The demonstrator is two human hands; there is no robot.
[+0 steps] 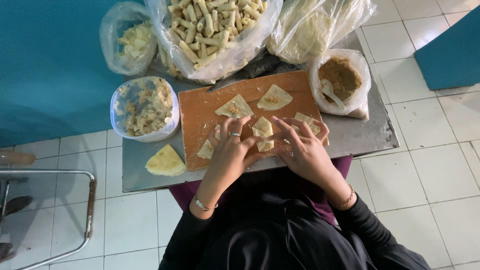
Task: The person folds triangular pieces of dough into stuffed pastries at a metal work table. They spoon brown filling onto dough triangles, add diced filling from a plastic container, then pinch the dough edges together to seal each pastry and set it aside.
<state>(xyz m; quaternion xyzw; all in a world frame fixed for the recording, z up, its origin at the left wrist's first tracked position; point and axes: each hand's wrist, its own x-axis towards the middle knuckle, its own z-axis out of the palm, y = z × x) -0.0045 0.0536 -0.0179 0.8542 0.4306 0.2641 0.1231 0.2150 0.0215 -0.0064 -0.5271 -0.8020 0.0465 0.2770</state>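
Note:
A wooden cutting board [197, 112] lies on a small metal table [360, 137]. Several triangular pastry wrappers rest on it; two at the far side, one wrapper [234, 107] and another wrapper [274, 97], carry a dab of brown filling. My left hand [231, 152] and my right hand [302, 145] meet over a middle wrapper [263, 131], their fingertips pinching and folding it. Another wrapper [206, 149] lies under my left hand's edge, and one wrapper [307, 121] sits beneath my right fingers.
A plastic tub [145, 107] of crumbly scraps stands left of the board, a stack of wrappers [165, 161] in front of it. A bag of brown filling with a spoon [341, 80] sits right. Bags of rolled pastries [212, 27] fill the back. A metal chair frame [90, 200] stands left.

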